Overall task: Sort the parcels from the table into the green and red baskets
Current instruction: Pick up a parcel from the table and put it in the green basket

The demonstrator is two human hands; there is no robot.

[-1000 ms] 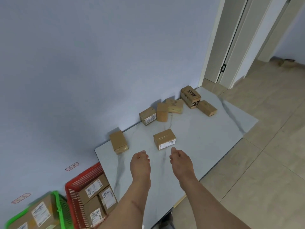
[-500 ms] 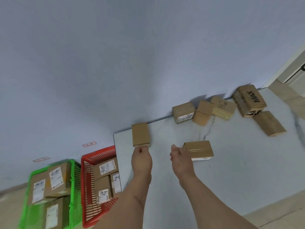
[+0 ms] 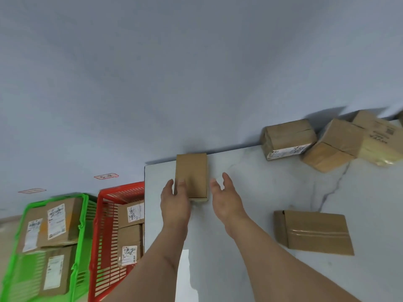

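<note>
The small plain parcel [image 3: 191, 174] lies flat at the far left corner of the bench [image 3: 250, 214], its far end against the wall. The left hand [image 3: 175, 204] rests on its near left corner, fingers laid over the top and thumb alongside, not yet closed around it. The right hand [image 3: 225, 198] hovers just beside its right edge, spread and holding nothing.

The risk, as I judge it, is a one-sided hold: if the left hand lifts before the right closes in, the parcel could pivot and slide off the nearby left edge into the red basket [image 3: 113, 225] unsorted. No label shows on top, so it may need turning before choosing between red and the green basket [image 3: 80, 214].

Half a second ago the left hand only touched the parcel's near end; both hands now flank it.
</note>
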